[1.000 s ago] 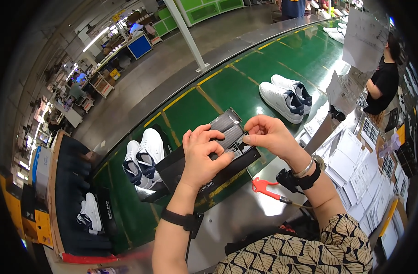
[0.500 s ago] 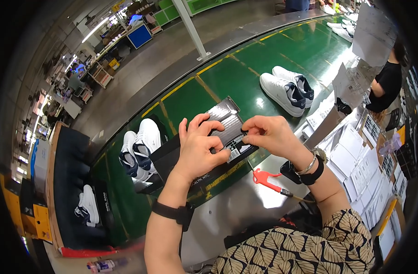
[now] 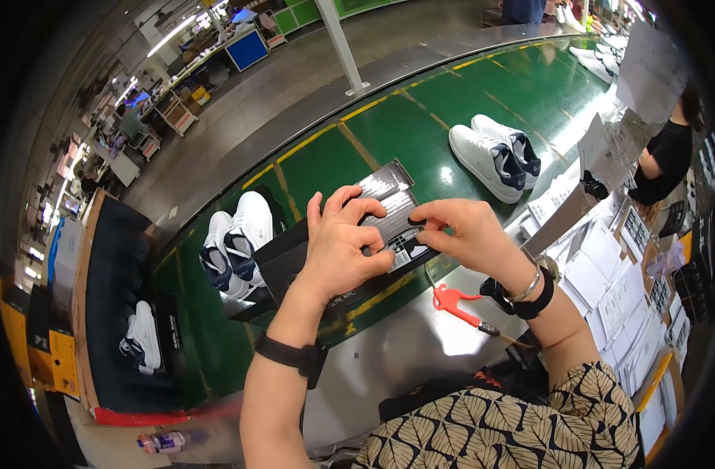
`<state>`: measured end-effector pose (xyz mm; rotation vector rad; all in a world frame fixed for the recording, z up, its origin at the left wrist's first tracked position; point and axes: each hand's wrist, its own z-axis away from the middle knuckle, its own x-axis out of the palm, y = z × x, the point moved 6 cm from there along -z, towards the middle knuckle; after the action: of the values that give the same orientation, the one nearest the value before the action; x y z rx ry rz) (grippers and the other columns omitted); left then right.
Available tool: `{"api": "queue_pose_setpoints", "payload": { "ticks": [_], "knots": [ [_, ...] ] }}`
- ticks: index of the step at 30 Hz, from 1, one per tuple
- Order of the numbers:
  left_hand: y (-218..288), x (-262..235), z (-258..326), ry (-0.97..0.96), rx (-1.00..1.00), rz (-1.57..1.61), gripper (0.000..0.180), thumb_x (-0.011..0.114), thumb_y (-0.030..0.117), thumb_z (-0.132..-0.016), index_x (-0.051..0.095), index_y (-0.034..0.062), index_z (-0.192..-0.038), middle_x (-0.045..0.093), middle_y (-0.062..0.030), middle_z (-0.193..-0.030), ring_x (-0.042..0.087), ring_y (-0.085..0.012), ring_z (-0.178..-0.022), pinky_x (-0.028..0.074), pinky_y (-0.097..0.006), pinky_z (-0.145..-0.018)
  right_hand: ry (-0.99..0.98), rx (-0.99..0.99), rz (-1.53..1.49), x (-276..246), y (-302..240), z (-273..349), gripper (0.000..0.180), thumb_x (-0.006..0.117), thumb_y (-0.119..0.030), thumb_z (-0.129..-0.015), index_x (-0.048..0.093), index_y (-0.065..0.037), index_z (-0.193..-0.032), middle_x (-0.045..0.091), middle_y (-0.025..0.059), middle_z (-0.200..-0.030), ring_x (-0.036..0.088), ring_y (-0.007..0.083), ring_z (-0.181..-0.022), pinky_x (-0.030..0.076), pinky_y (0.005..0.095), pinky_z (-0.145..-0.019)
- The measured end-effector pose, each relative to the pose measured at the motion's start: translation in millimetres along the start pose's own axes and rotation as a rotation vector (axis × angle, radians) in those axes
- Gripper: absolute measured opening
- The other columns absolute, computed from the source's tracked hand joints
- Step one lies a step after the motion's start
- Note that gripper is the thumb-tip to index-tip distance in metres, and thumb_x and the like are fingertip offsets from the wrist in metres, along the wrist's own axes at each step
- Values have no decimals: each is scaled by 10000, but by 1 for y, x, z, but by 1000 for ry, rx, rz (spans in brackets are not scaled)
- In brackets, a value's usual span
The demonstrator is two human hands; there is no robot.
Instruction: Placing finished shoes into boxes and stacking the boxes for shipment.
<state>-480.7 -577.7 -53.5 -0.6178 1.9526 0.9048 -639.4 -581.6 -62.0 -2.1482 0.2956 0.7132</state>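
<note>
Hands and box have barely moved since a second ago; it's the view that has tipped, so one bottle (image 3: 166, 442), between seven and eight o'clock of the box, now shows nearly whole. Before me a person works over one black box (image 3: 283, 266), which sits on the near side of the green-topped bench (image 3: 498, 94). One silvery ridged panel (image 3: 392, 215) shows on it, and one black-and-white label (image 3: 406, 247) lies between the two hands.

From ten o'clock of that label, the left hand (image 3: 338, 254) reaches over the box, fingers fanned and bent, thumb tip at the label's near end. At two o'clock of it, the right hand (image 3: 471, 230) brings thumb and forefinger narrowly together by the other end; whether either hand grips the label, I cannot tell. Two black straps circle the forearms, one each, plus one bangle on the right wrist.

One pair of white-and-navy sneakers (image 3: 236, 242) stands at nine o'clock of the box, a second pair (image 3: 494, 156) at two. One red air gun (image 3: 455, 305) lies at four o'clock, many white papers (image 3: 607, 281) spread near three, and two sheets (image 3: 646, 70) hang above them.
</note>
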Motion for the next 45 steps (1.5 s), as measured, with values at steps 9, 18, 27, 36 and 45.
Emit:
{"api": "queue_pose_setpoints", "payload": {
  "ticks": [9, 18, 27, 36, 45],
  "knots": [
    [2, -2, 12, 71, 70, -123, 306, 724, 227, -552, 457, 93, -484, 533, -28, -1013, 413, -296, -1128, 198, -510, -975, 137, -57, 187, 9, -19, 14, 414, 629, -52, -716, 501, -72, -1109, 543, 109, -875, 574, 264, -761, 475, 329, -628],
    [-17, -17, 17, 485, 10, -47, 226, 611, 78, -747, 562, 38, -965, 556, -132, -1060, 503, -327, -1008, 403, -399, -870, -86, -440, 397, 82, -53, 43, 510, 623, -208, -691, 485, -26, -1146, 450, 134, -1217, 401, 289, -1182, 320, 447, -970],
    [-24, -21, 18, 480, -122, -37, 212, 646, 89, -717, 616, 35, -919, 602, -132, -1020, 552, -291, -966, 434, -373, -847, -45, -364, 345, 80, -62, 38, 535, 654, -199, -692, 486, -131, -1195, 477, 44, -1221, 372, 228, -1203, 244, 526, -986],
    [-38, -31, 30, 494, -146, -32, 197, 620, 72, -757, 604, 18, -946, 594, -134, -1023, 548, -283, -971, 427, -354, -860, 37, -141, 445, 43, -4, 31, 503, 620, -132, -714, 466, -87, -1191, 430, 104, -1259, 393, 288, -1198, 297, 525, -950],
    [-50, -35, 21, 474, -184, -163, 228, 585, 119, -795, 565, 18, -999, 580, -138, -999, 520, -309, -959, 395, -377, -867, -60, 447, 425, 23, 170, 130, 399, 600, -161, -731, 536, -72, -1115, 547, 121, -1096, 521, 292, -1024, 431, 390, -851]
  ]
}}
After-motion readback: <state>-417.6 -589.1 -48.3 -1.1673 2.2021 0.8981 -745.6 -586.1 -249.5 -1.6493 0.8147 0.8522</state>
